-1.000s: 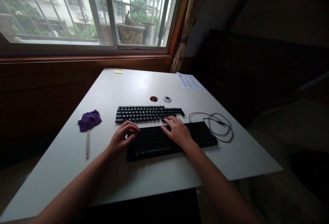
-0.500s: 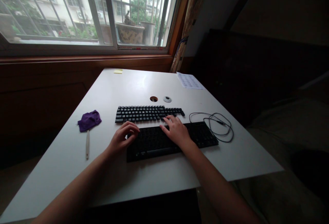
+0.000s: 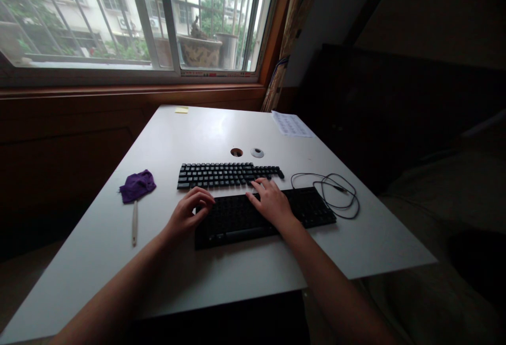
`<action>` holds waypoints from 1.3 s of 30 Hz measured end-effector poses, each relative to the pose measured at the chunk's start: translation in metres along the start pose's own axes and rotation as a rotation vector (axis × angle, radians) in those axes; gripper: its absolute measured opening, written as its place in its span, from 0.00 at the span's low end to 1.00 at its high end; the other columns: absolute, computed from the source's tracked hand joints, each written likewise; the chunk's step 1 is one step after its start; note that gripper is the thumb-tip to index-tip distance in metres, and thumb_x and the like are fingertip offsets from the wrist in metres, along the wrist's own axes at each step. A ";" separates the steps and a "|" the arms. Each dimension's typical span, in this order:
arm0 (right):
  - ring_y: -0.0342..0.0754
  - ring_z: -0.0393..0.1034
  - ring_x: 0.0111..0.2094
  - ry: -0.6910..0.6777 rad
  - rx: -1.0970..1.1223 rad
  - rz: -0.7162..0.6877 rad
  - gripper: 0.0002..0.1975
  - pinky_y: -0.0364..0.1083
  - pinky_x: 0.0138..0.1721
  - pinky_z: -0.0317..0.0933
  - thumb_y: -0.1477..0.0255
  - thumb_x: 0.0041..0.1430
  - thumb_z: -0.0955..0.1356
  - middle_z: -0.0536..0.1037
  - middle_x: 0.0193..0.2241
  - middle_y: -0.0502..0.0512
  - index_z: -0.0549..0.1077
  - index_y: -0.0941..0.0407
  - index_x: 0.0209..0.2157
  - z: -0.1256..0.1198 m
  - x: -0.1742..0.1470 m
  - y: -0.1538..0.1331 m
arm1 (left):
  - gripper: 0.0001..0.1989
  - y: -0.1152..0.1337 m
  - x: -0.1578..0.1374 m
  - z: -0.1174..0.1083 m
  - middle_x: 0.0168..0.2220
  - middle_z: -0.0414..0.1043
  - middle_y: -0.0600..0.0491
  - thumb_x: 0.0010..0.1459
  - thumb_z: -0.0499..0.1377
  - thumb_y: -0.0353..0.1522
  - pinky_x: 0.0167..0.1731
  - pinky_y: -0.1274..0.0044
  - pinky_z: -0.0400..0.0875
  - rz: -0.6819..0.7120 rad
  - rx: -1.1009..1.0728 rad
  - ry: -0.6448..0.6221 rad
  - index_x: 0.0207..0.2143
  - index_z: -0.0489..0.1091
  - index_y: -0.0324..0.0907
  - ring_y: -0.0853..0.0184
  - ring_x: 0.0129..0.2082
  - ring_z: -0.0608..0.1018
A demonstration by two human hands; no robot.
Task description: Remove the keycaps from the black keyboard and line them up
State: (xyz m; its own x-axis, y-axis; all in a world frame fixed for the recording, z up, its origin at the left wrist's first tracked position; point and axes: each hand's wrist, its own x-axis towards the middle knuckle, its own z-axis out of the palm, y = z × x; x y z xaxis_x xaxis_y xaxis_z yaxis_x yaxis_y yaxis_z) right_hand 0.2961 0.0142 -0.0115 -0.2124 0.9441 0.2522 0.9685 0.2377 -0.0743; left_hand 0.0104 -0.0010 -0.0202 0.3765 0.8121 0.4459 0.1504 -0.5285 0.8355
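A black keyboard base (image 3: 237, 235) lies on the white table, its key area too dark to read in detail. At its far left corner my left hand (image 3: 188, 210) is curled, thumb and fingertips closed on the edge. My right hand (image 3: 272, 202) reaches across the base with fingers apart. Its fingertips are at the near edge of the laid-out keycaps (image 3: 213, 175), and what lies under them is partly hidden. These dark keycaps stand in rows just beyond the base.
A coiled black cable (image 3: 343, 213) lies to the right. On the left is a purple cloth (image 3: 137, 185) with a pale handle (image 3: 135, 223). Farther back are a cable hole (image 3: 236, 152), its round cover (image 3: 257, 153), a printed sheet (image 3: 292, 124) and yellow sticky notes (image 3: 182, 109).
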 end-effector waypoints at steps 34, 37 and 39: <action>0.49 0.73 0.51 0.033 0.200 -0.076 0.23 0.46 0.52 0.65 0.81 0.63 0.60 0.75 0.55 0.53 0.68 0.53 0.58 0.013 0.021 -0.012 | 0.06 0.000 0.001 -0.001 0.41 0.70 0.47 0.61 0.57 0.27 0.38 0.74 0.74 0.024 0.028 -0.004 0.38 0.73 0.41 0.65 0.40 0.75; 0.50 0.73 0.51 0.000 0.172 -0.057 0.24 0.47 0.51 0.67 0.80 0.63 0.61 0.75 0.56 0.54 0.68 0.53 0.59 0.013 0.019 -0.012 | 0.05 0.001 0.002 -0.001 0.40 0.70 0.47 0.61 0.57 0.27 0.37 0.74 0.74 0.029 0.039 -0.010 0.38 0.73 0.41 0.65 0.40 0.75; 0.51 0.74 0.50 -0.013 0.154 -0.051 0.24 0.48 0.51 0.67 0.79 0.63 0.61 0.75 0.56 0.54 0.68 0.53 0.59 0.011 0.018 -0.013 | 0.05 0.002 0.002 0.000 0.40 0.70 0.47 0.60 0.57 0.27 0.37 0.74 0.74 0.034 0.043 -0.017 0.38 0.73 0.41 0.64 0.40 0.75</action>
State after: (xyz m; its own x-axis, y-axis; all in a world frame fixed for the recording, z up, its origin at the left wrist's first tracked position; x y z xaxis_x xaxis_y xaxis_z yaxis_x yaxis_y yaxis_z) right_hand 0.2786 0.0311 -0.0169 -0.2635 0.9326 0.2467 0.9252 0.3167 -0.2090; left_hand 0.0112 0.0001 -0.0174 0.3971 0.7895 0.4680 0.1766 -0.5661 0.8052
